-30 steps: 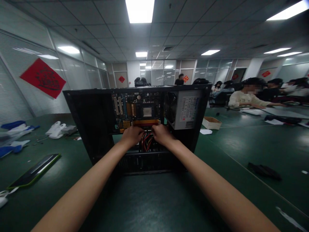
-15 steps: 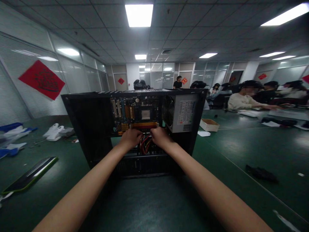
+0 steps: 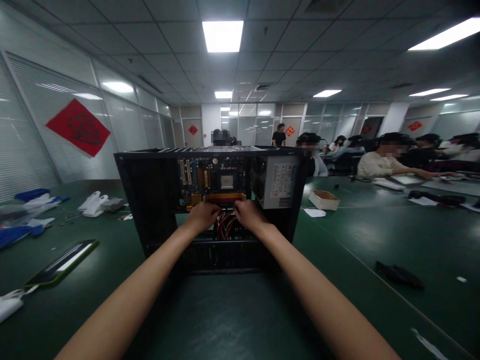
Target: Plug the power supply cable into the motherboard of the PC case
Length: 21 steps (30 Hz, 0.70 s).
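An open computer case (image 3: pixel 148 200) stands on the table in front of me, its inside facing me. At its back is the motherboard (image 3: pixel 210 172), with orange and red memory slots (image 3: pixel 225 198) along the lower edge. My left hand (image 3: pixel 203 215) is closed at the left end of these slots, fingertips pinched. My right hand (image 3: pixel 248 214) is closed at their right end, its fingers curled. What lies between the fingertips is too small and dark to make out. Red, yellow and black cables (image 3: pixel 226 226) hang between the hands. A silver power supply (image 3: pixel 279 182) fills the upper right corner.
On the left lie a phone with a green edge (image 3: pixel 62 262), white plastic bags (image 3: pixel 93 204) and blue and white wrapping (image 3: pixel 28 225). To the right are a small open box (image 3: pixel 324 199), paper (image 3: pixel 315 213) and a black cloth-like item (image 3: pixel 399 275). Several people sit farther back.
The view has tilted up and shifted slightly, so the case and table items appear displaced. Both hands keep their places at the ends of the memory slots.
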Each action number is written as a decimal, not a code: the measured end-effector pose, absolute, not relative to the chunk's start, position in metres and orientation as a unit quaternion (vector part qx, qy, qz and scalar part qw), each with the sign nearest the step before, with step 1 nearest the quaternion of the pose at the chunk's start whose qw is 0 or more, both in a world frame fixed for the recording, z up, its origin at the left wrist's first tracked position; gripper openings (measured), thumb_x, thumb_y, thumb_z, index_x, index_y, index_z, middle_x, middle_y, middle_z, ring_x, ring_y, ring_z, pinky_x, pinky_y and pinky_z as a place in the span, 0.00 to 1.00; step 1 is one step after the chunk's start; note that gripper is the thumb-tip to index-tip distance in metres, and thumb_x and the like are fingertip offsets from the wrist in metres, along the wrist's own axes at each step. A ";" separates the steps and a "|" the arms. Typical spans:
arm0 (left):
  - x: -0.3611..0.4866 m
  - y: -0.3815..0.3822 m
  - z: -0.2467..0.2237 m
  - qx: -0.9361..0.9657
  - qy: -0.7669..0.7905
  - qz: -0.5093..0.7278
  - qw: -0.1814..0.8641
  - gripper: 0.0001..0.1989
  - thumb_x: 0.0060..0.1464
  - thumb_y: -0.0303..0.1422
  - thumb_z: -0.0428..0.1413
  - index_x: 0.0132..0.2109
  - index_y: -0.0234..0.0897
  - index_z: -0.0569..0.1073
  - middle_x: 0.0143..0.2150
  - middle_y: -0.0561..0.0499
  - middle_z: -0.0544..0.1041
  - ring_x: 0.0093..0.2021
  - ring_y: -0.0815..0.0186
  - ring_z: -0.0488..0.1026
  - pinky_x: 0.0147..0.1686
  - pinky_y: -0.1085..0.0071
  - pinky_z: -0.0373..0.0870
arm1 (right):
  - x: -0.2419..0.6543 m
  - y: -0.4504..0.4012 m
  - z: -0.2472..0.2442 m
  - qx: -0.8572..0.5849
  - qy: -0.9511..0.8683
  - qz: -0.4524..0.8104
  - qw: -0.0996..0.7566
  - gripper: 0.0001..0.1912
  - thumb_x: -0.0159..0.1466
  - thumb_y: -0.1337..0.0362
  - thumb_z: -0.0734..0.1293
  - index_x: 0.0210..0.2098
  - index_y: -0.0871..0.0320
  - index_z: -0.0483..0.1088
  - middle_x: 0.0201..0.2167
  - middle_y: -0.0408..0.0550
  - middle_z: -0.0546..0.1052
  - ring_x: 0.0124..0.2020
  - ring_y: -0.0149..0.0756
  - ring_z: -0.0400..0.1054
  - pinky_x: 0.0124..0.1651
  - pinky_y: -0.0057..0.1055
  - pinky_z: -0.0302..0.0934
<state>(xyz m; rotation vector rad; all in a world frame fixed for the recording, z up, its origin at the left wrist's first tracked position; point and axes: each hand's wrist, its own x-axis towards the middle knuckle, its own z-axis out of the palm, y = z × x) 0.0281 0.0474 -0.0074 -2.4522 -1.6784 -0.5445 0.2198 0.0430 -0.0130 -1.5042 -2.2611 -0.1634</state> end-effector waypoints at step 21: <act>0.064 -0.064 -0.082 -0.692 -0.541 -0.451 0.158 0.13 0.64 0.33 0.48 0.32 0.39 0.73 0.32 0.50 0.77 0.39 0.60 0.69 0.49 0.57 0.56 | 0.360 -0.030 -0.028 -0.138 -0.874 -0.441 0.150 0.13 0.69 0.61 0.63 0.30 0.60 0.73 0.29 0.48 0.74 0.37 0.37 0.69 0.55 0.39 0.60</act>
